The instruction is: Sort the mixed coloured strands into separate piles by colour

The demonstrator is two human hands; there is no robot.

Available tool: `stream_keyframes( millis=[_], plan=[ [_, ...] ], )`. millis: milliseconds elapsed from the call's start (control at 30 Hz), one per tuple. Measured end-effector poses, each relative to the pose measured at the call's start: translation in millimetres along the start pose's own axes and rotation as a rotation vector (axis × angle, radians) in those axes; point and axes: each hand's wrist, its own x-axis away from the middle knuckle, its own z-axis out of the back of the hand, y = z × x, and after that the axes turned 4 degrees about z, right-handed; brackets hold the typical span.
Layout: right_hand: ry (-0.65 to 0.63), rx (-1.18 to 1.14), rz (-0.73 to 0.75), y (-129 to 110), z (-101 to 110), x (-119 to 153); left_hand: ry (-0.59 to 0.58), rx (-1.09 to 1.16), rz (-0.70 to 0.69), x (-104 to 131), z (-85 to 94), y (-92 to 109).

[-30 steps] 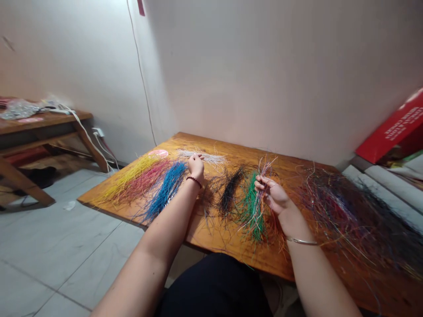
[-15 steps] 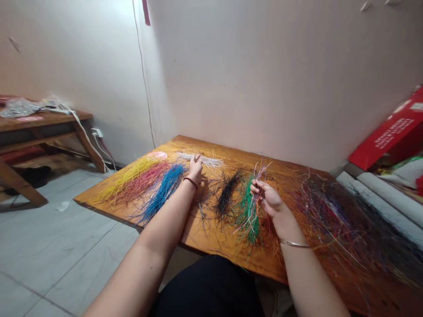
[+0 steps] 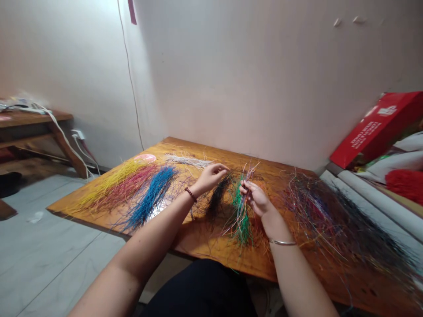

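Note:
My right hand (image 3: pixel 257 198) is closed in a pinch on a small bunch of mixed-colour thin wires (image 3: pixel 243 211), white, pink and orange ones among them. Their tips stick up above the fingers and their tails hang over the green wire bundle (image 3: pixel 244 231). My left hand (image 3: pixel 211 177) is held over the table with fingers stretched out to the right, nothing seen in them. Just beyond its fingertips lies the black wire bundle (image 3: pixel 217 196), partly hidden. Behind the left hand is the white wire bundle (image 3: pixel 188 161).
Blue (image 3: pixel 152 196), red (image 3: pixel 132 185) and yellow wire bundles (image 3: pixel 112 180) lie on the left of the wooden table (image 3: pixel 194 235). A large tangled heap of mixed wires (image 3: pixel 327 215) covers its right side. A red box (image 3: pixel 370 130) stands at the far right.
My left hand has moved right, from the white bundle toward my right hand. The right hand keeps its bunch over the green wires. The view has turned slightly right.

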Motion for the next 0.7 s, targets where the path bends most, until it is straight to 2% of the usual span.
stream_keyframes(
  millis=[67,133,233,367,567,700],
  plan=[
    [0.007,0.066,0.021,2,-4,0,-0.129,0.104,0.004,6,-16.2,6],
    [-0.001,0.118,0.039,4,-8,0,-0.155,0.176,0.037,9,-28.0,4],
    [-0.014,0.164,0.047,5,-13,0,-0.103,0.232,0.103,11,-36.1,-3],
    [-0.009,0.185,0.051,5,-15,1,-0.03,0.291,0.173,10,-37.3,-6],
    [0.014,0.21,0.076,6,-13,0,-0.043,0.345,0.158,12,-39.5,-3],
    [-0.011,0.187,0.075,6,-14,1,0.046,0.29,0.177,12,-42.1,-11]
  ],
)
